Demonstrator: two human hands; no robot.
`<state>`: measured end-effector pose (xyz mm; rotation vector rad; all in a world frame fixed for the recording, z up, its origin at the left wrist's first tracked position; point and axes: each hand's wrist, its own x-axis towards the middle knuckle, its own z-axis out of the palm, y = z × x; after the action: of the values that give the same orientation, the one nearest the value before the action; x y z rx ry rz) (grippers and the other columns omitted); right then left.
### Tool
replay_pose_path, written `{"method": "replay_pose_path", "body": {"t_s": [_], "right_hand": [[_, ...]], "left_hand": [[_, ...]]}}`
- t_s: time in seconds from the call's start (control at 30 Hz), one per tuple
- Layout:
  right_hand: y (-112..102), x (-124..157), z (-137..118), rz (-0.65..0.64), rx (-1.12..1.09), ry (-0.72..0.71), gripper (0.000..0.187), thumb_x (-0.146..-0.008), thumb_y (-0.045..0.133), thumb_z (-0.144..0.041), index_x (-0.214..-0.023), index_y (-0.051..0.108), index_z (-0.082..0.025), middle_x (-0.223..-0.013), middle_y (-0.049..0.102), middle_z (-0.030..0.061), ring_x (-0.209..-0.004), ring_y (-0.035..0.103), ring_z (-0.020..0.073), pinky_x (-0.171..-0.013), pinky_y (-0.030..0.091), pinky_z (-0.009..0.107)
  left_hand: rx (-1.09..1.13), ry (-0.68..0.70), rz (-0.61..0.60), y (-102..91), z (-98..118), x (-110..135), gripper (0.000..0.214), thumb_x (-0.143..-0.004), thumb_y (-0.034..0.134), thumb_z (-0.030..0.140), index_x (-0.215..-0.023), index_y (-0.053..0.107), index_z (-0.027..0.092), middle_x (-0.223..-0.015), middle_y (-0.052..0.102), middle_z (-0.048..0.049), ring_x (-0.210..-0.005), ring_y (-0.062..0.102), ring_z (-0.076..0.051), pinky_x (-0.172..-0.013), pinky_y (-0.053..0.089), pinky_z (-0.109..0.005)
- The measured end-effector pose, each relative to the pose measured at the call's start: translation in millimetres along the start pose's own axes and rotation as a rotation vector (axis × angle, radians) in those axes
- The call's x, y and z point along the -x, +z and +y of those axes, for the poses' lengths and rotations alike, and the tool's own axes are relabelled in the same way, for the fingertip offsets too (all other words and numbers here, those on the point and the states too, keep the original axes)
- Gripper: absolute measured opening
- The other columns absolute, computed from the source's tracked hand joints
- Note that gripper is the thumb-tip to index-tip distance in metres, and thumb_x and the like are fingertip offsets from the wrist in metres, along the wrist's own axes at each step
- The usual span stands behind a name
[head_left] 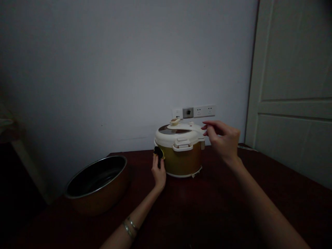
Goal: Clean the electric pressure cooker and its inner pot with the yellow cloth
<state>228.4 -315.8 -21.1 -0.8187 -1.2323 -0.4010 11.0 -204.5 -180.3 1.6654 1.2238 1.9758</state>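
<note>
Electric cooker (180,162) stands on the dark red table (204,207), lid (166,139) on, pot (102,199) apart at left; left hand (159,175) touches the dark side piece (158,151), right hand (223,140) curls by the lid; I cannot tell if either grips; work seems unfinished

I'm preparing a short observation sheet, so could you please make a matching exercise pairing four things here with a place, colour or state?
1. Cooker
2. Pot
3. Sockets
4. Left hand

A. Open-topped, dark inside
B. On the wall
C. Holding a black-and-yellow thing
D. White on top, gold below

Pairs: 1-D, 2-A, 3-B, 4-C
</note>
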Motion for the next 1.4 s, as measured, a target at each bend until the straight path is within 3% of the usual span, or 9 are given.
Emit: {"method": "replay_pose_path", "body": {"t_s": [0.13, 0.3, 0.43, 0.73, 0.9, 1.0, 1.23, 1.33, 1.4], "right_hand": [[3.1, 1.4, 0.1, -0.010, 0.004, -0.010, 0.021, -0.079, 0.050, -0.014, -0.085, 0.070, -0.014, -0.075, 0.071, 0.0039, -0.061, 0.065, 0.0124, -0.058, 0.052, 0.025], [8.2, 4.3, 0.6, -0.034, 0.024, -0.038, 0.021, -0.079, 0.051, -0.016, -0.085, 0.071, -0.014, -0.077, 0.071, 0.0049, -0.061, 0.065, 0.0129, -0.057, 0.051, 0.025], [10.7, 5.8, 1.8, -0.041, 0.035, -0.053, 0.021, -0.079, 0.051, -0.015, -0.085, 0.071, -0.013, -0.076, 0.071, 0.0056, -0.060, 0.065, 0.0133, -0.057, 0.051, 0.025], [10.7, 10.1, 7.9, -0.071, 0.097, -0.080, 0.022, -0.080, 0.049, -0.017, -0.084, 0.071, -0.013, -0.077, 0.071, 0.0066, -0.060, 0.064, 0.0145, -0.058, 0.050, 0.027], [1.7, 4.8, 8.1, -0.066, 0.134, -0.035, 0.023, -0.079, 0.049, -0.020, -0.083, 0.071, -0.014, -0.073, 0.071, 0.0064, -0.058, 0.063, 0.0148, -0.058, 0.050, 0.028], [-9.1, -1.1, 13.7, -0.131, 0.144, 0.093, 0.025, -0.077, 0.048, -0.022, -0.085, 0.071, -0.014, -0.072, 0.070, 0.0059, -0.058, 0.063, 0.0151, -0.058, 0.049, 0.027], [-38.8, 33.1, 65.3, -0.916, 0.197, 0.548, 0.028, -0.075, 0.055, -0.034, -0.058, 0.067, -0.014, -0.048, 0.063, 0.0041, -0.042, 0.058, 0.0148, -0.039, 0.040, 0.022], [-37.2, 71.7, 89.5, -0.861, 0.142, 0.739, 0.034, -0.076, 0.058, -0.045, -0.070, 0.069, -0.013, -0.058, 0.067, 0.0072, -0.049, 0.062, 0.0170, -0.045, 0.047, 0.025], [-31.9, 94.7, 97.5, -0.854, -0.079, 0.897, 0.036, -0.076, 0.060, -0.045, -0.084, 0.070, -0.012, -0.078, 0.072, 0.0100, -0.065, 0.067, 0.0185, -0.059, 0.053, 0.027]], "left_hand": [[0.119, -0.303, 0.021, -0.9, 3.7, 21.3, 0.036, -0.080, 0.059, 0.018, -0.116, 0.061, 0.015, -0.124, 0.061, -0.0104, -0.118, 0.054, -0.020, -0.103, 0.036, -0.031], [0.327, -0.755, 0.093, 1.8, 15.1, 19.9, 0.013, -0.080, 0.057, 0.008, -0.089, 0.064, 0.015, -0.091, 0.069, -0.0058, -0.083, 0.066, -0.013, -0.083, 0.049, -0.026], [0.395, -0.906, 0.080, 7.1, 28.5, 24.3, 0.010, -0.083, 0.052, 0.008, -0.078, 0.059, 0.014, -0.072, 0.064, -0.0028, -0.058, 0.062, -0.011, -0.067, 0.054, -0.030], [0.837, -1.329, 0.013, 59.3, 89.4, 43.6, 0.016, -0.084, 0.043, 0.004, -0.091, 0.054, 0.013, -0.088, 0.064, -0.0090, -0.077, 0.067, -0.021, -0.065, 0.060, -0.038], [0.995, -1.367, -0.172, 104.5, 108.7, 44.3, 0.020, -0.084, 0.039, 0.001, -0.088, 0.056, 0.010, -0.088, 0.064, -0.0111, -0.079, 0.067, -0.022, -0.065, 0.059, -0.035], [1.045, -1.355, -0.246, 113.2, 112.2, 45.4, 0.021, -0.083, 0.039, 0.000, -0.089, 0.056, 0.009, -0.088, 0.064, -0.0113, -0.080, 0.067, -0.021, -0.066, 0.059, -0.032], [0.839, -1.383, -0.486, 78.8, 107.7, 51.1, 0.016, -0.080, 0.047, 0.007, -0.093, 0.055, 0.012, -0.081, 0.065, -0.0083, -0.069, 0.066, -0.017, -0.062, 0.057, -0.029], [0.739, -1.339, -0.655, 70.5, 106.8, 55.2, 0.014, -0.077, 0.047, 0.008, -0.086, 0.057, 0.012, -0.073, 0.064, -0.0052, -0.061, 0.064, -0.015, -0.060, 0.056, -0.030], [0.663, -1.216, -0.799, 69.4, 105.1, 56.9, 0.016, -0.074, 0.046, 0.006, -0.080, 0.059, 0.012, -0.068, 0.063, -0.0033, -0.057, 0.061, -0.013, -0.058, 0.054, -0.028]]}}
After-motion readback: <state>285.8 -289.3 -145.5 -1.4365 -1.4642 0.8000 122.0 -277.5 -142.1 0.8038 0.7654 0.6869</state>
